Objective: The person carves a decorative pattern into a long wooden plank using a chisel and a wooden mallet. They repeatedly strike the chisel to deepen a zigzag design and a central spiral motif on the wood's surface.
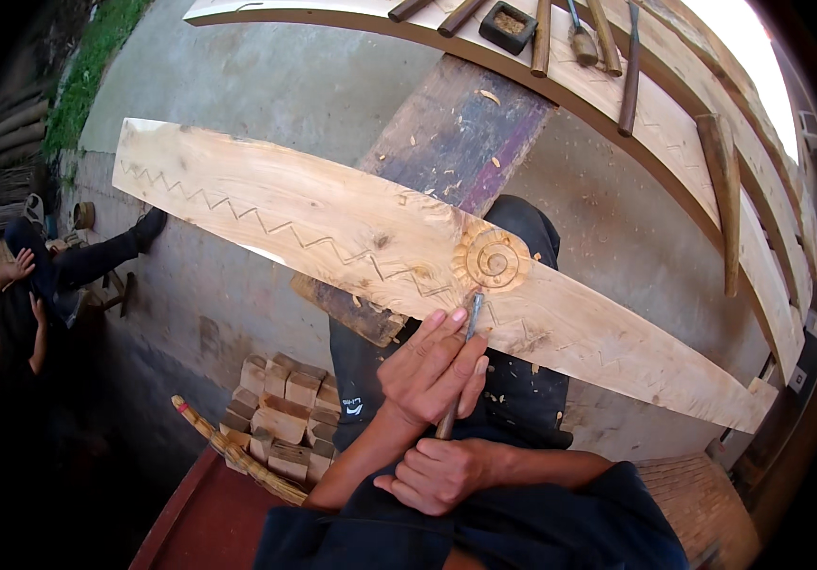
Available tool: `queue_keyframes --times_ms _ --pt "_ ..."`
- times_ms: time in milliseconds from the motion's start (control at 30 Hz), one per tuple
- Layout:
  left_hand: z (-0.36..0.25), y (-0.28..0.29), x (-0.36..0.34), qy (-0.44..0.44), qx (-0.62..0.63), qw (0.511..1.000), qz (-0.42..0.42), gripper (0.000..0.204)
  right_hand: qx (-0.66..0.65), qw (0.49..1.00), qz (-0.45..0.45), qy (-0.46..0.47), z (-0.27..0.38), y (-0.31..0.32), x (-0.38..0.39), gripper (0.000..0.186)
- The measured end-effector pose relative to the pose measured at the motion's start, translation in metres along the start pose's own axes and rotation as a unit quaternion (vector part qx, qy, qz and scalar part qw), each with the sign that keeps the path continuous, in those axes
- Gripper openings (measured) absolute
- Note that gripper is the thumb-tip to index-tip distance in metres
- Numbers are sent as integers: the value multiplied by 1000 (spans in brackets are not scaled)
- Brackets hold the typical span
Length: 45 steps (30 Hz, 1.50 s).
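Upper right of frame: a long pale beam (669, 157) curves across, bearing a row of handled tools (541, 43). Centre: a tapering wooden board (418, 247), incised with a zigzag line and a carved spiral rosette (496, 259), lies aslant from upper left to lower right. Beneath it, a narrow dark tabletop (446, 128) shows above and below; the board hides its middle portion. Far left: another person (33, 275), seated, hands apart from the work. Lower left of centre: stacked wooden blocks (285, 413). Right: a wooden mallet (721, 180), at the beam.

Left hand (432, 366), lower centre: fingers nearly straight, side by side, closed with the thumb about the shank of a chisel (475, 312); fingertips meet the board's near edge. This hand covers part of the tool. Right hand (441, 475), just below: curled into a fist, clamped on the handle's lower end.

The board lies immediately above both hands; the chisel tip meets it just under the rosette. Minor items: a small dark box (508, 27) at the top, and scattered shavings (489, 97) on the tabletop
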<state>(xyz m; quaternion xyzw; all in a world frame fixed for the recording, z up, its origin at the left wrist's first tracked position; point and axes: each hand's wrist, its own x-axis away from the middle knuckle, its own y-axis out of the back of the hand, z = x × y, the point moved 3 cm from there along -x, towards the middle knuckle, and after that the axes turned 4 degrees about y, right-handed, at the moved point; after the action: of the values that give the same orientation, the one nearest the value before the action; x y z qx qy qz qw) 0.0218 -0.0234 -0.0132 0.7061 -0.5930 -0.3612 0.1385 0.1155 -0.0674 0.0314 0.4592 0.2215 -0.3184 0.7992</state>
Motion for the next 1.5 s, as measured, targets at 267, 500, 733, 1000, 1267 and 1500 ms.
queue_keyframes --times_ms 267,500,733,1000,1267,1500 --pt "-1 -1 0 14 -19 1000 -1 23 12 1000 -4 -3 -3 -3 5 46" --pt "-3 -2 0 17 -15 1000 -6 24 11 1000 -1 6 -2 0 7 47" --pt "-7 0 -2 -36 -36 999 -9 23 11 1000 6 1 5 12 8 46" --pt "-4 -5 8 -60 -11 997 -38 24 -9 1000 18 2 11 14 9 45" --pt "-5 -5 9 -56 3 997 -50 24 -9 1000 28 -3 11 13 8 43" --pt "-3 -6 10 -57 -9 997 -52 22 -7 1000 30 -7 10 13 7 43"
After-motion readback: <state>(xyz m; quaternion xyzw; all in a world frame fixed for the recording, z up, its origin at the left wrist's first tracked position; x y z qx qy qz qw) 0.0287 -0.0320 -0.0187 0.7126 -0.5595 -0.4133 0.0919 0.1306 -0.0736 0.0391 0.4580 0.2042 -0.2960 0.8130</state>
